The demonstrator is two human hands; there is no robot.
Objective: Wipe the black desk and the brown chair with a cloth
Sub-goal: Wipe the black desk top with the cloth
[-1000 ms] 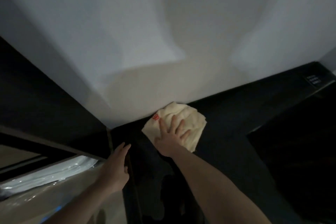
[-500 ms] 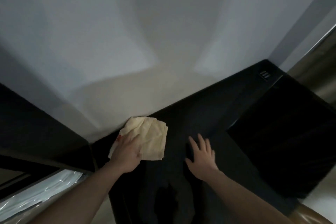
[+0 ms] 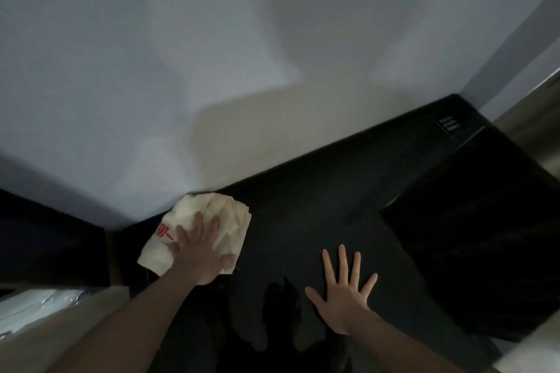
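A cream cloth [image 3: 218, 215] with red print lies crumpled on the black desk [image 3: 348, 191], in the back left corner against the white wall. My left hand [image 3: 200, 248] presses flat on the cloth with its fingers spread. My right hand [image 3: 344, 291] rests flat on the bare desk top to the right of the cloth, fingers straight and fanned out, holding nothing. No brown chair is in view.
The white wall [image 3: 242, 70] runs along the desk's back edge. A dark panel [image 3: 472, 236] adjoins the desk on the right, with a small white-lettered label [image 3: 449, 123] near the far right corner. A dark block [image 3: 45, 239] stands left, a shiny pale surface [image 3: 36, 306] below it.
A second ago my right hand pressed the cloth; my left hand took it over. Since half a second ago the cloth has stayed in the corner and my right hand has spread wider.
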